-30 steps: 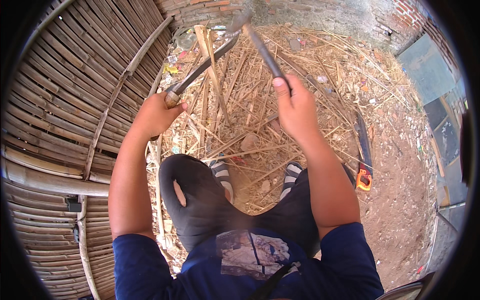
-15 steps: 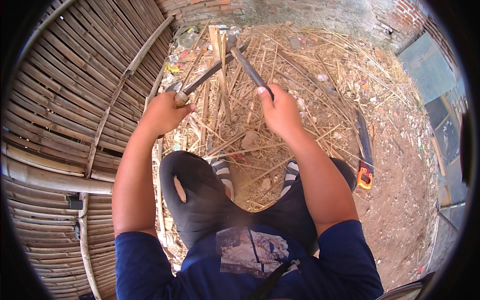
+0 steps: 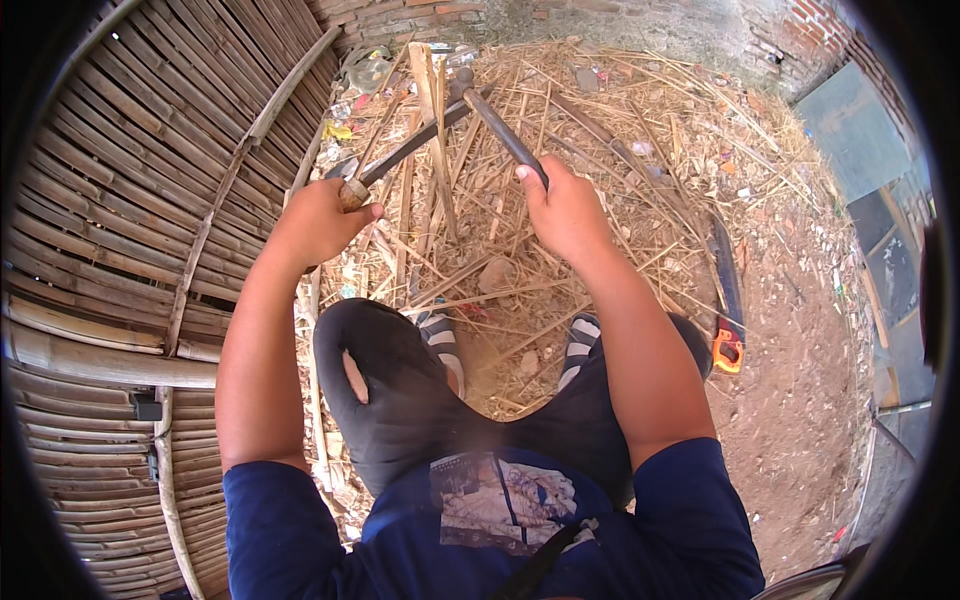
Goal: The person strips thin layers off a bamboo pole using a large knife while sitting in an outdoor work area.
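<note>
My left hand (image 3: 325, 222) is closed around the wooden handle of a machete, whose dark blade (image 3: 402, 150) slants up and to the right. The blade crosses a pale split length of wood or bamboo (image 3: 441, 185) standing roughly on end among the scraps. My right hand (image 3: 570, 210) grips the dark handle of a hammer (image 3: 512, 140). The hammer's head is by the far part of the blade, just right of the upright piece; whether the two touch I cannot tell.
A handsaw (image 3: 728, 348) with an orange handle lies at the right. Splinters and strips (image 3: 640, 200) litter the ground around my feet. A bamboo slat wall (image 3: 130, 220) rises at the left, a brick wall (image 3: 600, 25) behind, and grey panels (image 3: 860, 135) lean at the far right.
The view has shifted slightly. My left hand and the machete handle sit a little further left and lower. Both hands keep their grip, and the hammer head stays near the blade.
</note>
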A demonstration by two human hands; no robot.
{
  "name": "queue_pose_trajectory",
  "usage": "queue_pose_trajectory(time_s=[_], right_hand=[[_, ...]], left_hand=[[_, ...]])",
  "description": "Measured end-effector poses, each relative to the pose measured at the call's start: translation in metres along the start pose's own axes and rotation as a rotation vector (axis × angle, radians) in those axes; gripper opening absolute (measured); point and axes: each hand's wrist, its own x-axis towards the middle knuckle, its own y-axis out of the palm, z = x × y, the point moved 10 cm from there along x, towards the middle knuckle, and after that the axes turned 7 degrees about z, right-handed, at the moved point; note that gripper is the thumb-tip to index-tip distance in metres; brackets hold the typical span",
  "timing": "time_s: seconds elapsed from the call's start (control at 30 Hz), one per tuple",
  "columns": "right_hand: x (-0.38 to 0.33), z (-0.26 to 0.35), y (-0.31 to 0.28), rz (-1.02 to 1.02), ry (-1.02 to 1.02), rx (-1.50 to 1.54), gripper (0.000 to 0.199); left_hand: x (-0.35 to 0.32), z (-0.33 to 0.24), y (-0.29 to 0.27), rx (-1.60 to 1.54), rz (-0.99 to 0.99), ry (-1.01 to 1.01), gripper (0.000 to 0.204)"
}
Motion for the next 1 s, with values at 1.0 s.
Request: queue_pose_trajectory(time_s=[1.0], right_hand=[[-0.017,0.031,-0.052,-0.332,-0.254,0.404,0.036]], left_hand=[[0.014,0.030,0.011,-0.117,0.007,-0.033,0.043]])
